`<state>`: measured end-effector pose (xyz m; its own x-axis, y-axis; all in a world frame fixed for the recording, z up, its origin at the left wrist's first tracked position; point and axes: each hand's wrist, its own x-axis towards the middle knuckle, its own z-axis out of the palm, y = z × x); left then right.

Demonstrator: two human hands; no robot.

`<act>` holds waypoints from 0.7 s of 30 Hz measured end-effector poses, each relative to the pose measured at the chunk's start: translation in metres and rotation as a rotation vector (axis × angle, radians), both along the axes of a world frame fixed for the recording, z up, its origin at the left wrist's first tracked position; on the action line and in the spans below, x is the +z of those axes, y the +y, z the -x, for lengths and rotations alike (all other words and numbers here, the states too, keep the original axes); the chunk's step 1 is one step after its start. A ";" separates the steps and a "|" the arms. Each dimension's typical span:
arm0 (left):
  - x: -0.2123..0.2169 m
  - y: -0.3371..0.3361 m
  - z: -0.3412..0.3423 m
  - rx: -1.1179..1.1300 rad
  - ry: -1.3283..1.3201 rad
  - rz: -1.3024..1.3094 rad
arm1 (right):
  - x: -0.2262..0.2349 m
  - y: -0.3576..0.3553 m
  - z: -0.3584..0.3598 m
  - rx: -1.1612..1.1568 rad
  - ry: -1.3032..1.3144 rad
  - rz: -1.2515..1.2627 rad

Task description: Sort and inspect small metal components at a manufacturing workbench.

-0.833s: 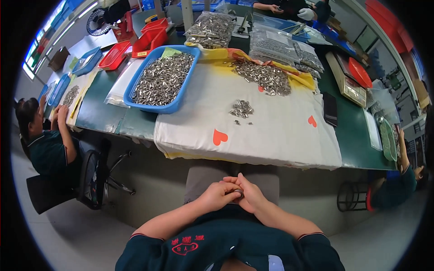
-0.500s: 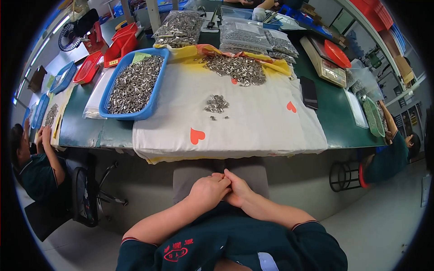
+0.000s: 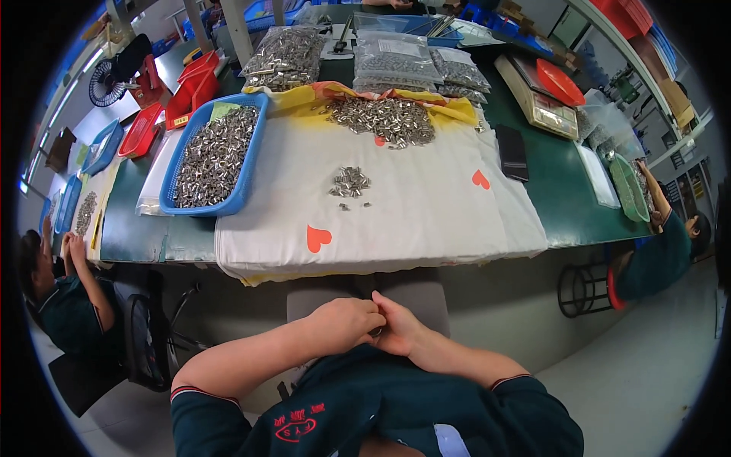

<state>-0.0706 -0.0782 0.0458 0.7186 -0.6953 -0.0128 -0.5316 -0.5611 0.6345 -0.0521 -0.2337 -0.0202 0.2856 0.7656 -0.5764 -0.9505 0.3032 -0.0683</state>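
Note:
Above my lap, short of the table edge, my two hands meet. My left hand [image 3: 346, 323] is closed, its fingers curled into the hollow of the other hand. Cupped around those fingertips, my right hand [image 3: 401, 329] is closed too, with its thumb up. A small dark, shiny bit shows between them, too hidden to name. Ahead on the white cloth [image 3: 411, 221] with red hearts lies a small pile of short silvery metal tubes [image 3: 350, 183], two of them apart at its near side. A larger heap of such tubes [image 3: 388, 120] sits behind, on the yellow cloth edge.
A blue basket [image 3: 255, 152] full of metal pieces stands left, red bins [image 3: 192, 87] beyond it. Filled clear bags [image 3: 396, 61] line the back. At right are a dark flat case [image 3: 512, 152] and a scale [image 3: 537, 99]. People sit at both sides.
My left forearm has swung outward to the left, and its fingers have curled deeper into my right hand. A dark shiny bit now shows between them. The whole view has shifted slightly.

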 end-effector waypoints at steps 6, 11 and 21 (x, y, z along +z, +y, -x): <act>0.006 -0.001 0.002 0.017 -0.160 -0.069 | 0.002 -0.004 0.000 0.041 -0.081 -0.028; 0.009 0.001 -0.002 0.074 -0.256 0.021 | -0.003 -0.004 0.002 0.090 -0.062 -0.104; 0.015 0.011 -0.019 0.323 -0.160 0.167 | 0.026 -0.004 -0.026 -0.002 -0.150 -0.155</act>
<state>-0.0513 -0.0671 0.0607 0.8844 -0.4161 0.2113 -0.4442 -0.6117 0.6547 -0.0257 -0.2374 0.0057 0.3605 0.8413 -0.4027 -0.9327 0.3226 -0.1611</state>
